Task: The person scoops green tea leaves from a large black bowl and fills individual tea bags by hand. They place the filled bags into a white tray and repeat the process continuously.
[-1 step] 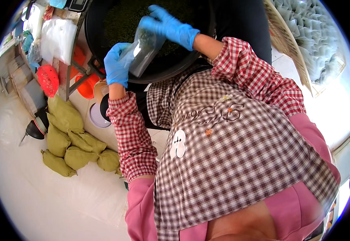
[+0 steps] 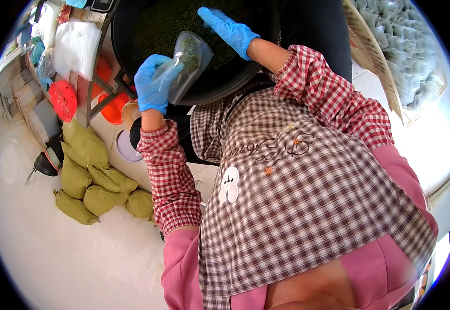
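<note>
Bag [image 2: 191, 68] of clear plastic is pinched in your left hand [image 2: 151, 85] above the black tub [image 2: 123, 44] of green bits [image 2: 158, 25], and your right hand [image 2: 231, 35] stretches out flat near the bag.

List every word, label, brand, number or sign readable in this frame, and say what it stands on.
Checked apron: brown embroidered lettering, seen at a slant; wording not copied here.
Dark device with a grey screen: too small to read any digits.
Clear bag in the left hand: no lettering visible.
Olive sacks: none visible.
</note>
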The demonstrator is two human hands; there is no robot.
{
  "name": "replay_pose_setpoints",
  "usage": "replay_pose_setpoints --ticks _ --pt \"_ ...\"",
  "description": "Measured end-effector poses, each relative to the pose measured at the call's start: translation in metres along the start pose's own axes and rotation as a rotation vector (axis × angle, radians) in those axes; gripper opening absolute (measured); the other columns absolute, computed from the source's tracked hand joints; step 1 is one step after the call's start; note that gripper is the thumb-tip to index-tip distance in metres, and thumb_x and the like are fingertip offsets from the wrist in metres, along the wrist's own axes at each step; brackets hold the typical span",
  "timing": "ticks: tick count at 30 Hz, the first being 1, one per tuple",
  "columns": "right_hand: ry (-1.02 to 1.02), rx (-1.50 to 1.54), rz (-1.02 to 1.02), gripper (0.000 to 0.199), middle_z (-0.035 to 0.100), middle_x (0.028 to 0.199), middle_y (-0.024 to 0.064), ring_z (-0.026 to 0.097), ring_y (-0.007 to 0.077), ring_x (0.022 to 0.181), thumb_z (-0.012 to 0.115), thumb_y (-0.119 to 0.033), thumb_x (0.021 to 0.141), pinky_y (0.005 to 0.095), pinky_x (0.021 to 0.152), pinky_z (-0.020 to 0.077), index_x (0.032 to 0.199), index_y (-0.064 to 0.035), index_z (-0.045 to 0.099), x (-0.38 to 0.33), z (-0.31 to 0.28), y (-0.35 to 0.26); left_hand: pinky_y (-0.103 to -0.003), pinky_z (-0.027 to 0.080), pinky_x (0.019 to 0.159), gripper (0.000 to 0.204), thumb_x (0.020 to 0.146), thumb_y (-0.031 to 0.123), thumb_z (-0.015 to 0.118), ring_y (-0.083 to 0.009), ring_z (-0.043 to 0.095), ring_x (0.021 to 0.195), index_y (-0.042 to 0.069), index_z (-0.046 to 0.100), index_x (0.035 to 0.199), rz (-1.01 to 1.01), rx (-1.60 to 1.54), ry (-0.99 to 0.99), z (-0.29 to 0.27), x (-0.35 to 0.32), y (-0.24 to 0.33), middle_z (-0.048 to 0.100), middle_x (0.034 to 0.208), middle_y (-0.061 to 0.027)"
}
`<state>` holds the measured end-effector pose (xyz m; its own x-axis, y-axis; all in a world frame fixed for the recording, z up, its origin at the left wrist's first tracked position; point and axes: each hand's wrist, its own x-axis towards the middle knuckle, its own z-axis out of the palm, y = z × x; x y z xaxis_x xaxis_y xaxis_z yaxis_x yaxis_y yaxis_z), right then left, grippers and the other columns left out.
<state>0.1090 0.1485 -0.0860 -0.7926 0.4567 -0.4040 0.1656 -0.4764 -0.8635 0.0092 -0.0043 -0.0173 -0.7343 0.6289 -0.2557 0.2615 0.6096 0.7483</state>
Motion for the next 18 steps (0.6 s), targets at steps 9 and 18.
replay_pose_setpoints --ticks 9,18 --pt "-0.138 -0.002 0.106 0.071 0.055 0.118 0.0137 0.053 0.0244 0.107 0.047 -0.063 0.084 0.0352 0.098 0.0380 0.123 -0.0046 0.051 -0.007 -0.002 0.005 -0.025 0.052 0.054 0.035 0.077 0.005 0.068 -0.0163 0.064 0.077 0.000 0.055 0.109 -0.329 -0.387 -0.196 0.001 -0.003 0.013 0.064 0.090 -0.0099" --pt "-0.261 -0.074 -0.027 0.080 0.034 0.142 0.0147 0.032 0.0275 0.131 0.047 -0.065 0.083 0.0361 0.107 0.0274 0.140 -0.0107 0.035 0.005 -0.005 0.023 -0.024 0.047 0.064 0.026 0.070 0.010 0.077 -0.0117 0.059 0.071 0.000 0.061 0.087 -0.108 -0.203 -0.062 0.016 -0.001 0.007 0.064 0.082 -0.0083"
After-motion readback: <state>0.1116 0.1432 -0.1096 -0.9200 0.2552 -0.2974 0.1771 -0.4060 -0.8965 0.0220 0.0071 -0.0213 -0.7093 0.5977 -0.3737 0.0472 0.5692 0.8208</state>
